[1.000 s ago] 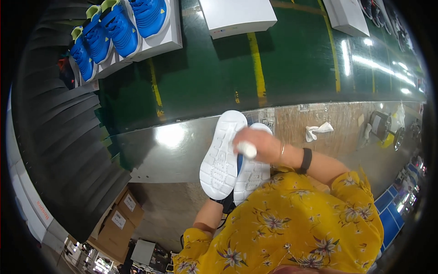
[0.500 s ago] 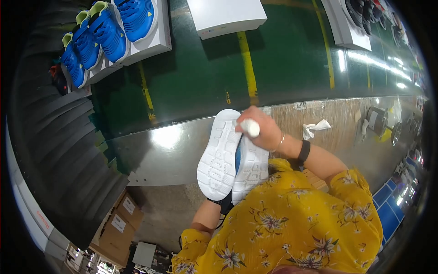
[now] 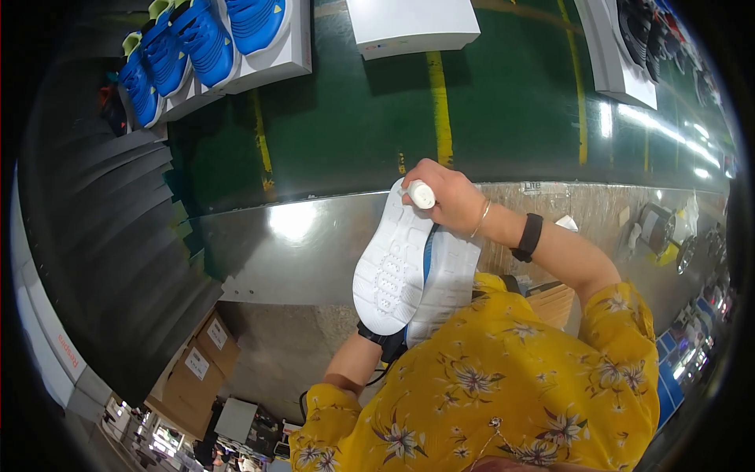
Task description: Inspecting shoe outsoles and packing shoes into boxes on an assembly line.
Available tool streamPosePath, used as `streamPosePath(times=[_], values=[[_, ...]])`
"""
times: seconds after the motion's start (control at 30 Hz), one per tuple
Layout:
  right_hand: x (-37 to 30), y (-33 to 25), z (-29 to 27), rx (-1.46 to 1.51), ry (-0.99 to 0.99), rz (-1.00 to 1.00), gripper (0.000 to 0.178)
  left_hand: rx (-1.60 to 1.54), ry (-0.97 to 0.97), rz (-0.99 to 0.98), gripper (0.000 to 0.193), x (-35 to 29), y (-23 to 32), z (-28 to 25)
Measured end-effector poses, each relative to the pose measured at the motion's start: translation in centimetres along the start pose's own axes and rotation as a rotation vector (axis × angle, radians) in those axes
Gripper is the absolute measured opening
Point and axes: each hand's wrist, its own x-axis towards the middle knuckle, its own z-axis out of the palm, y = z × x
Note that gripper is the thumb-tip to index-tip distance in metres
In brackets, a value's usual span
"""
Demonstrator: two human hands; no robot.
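Pressing a small white bottle (image 3: 421, 193) — gripped in right-hand fingers (image 3: 440, 206) — further along the white shoe soles (image 3: 391, 267); left hand hidden beneath, grip unclear — application progressing.

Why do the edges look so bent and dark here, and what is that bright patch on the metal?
Head view: the fisheye lens bends straight edges and leaves a black rim; the bright patch is lamp glare on the steel table; more glare streaks the green floor at right; the white shoe soles under the right hand look sharp.
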Motion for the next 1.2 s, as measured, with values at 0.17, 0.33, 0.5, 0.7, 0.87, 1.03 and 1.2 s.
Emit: streamPosePath(times=[0.17,0.33,0.5,0.7,0.87,1.03,1.2], values=[[-0.9,-5.0,2.7,0.049,-0.215,-0.211,0.031,0.127,0.058,-0.169,0.047,-0.5,-1.5,0.2],[1.5,-0.8,1.3,0.051,-0.03,-0.057,0.026,0.954,0.015,0.315,0.057,0.9,2.6,-0.1],[0.7,-1.8,1.4,0.05,-0.113,-0.05,0.03,0.632,0.06,0.246,0.047,0.8,-2.1,2.2],[-0.6,-4.9,3.1,0.15,-0.249,-0.242,0.03,0.621,0.232,0.048,0.043,-1.4,-7.3,1.9],[0.8,0.2,0.5,-0.007,-0.049,-0.027,0.028,0.455,0.108,0.19,0.037,1.3,-2.7,2.6],[-0.9,-6.4,3.8,0.093,-0.302,-0.346,0.033,0.681,1.078,-0.559,0.036,6.7,-3.8,6.6],[1.0,2.4,-0.5,0.007,-0.026,0.098,0.02,0.773,0.076,0.285,0.046,1.6,-3.6,2.1]])
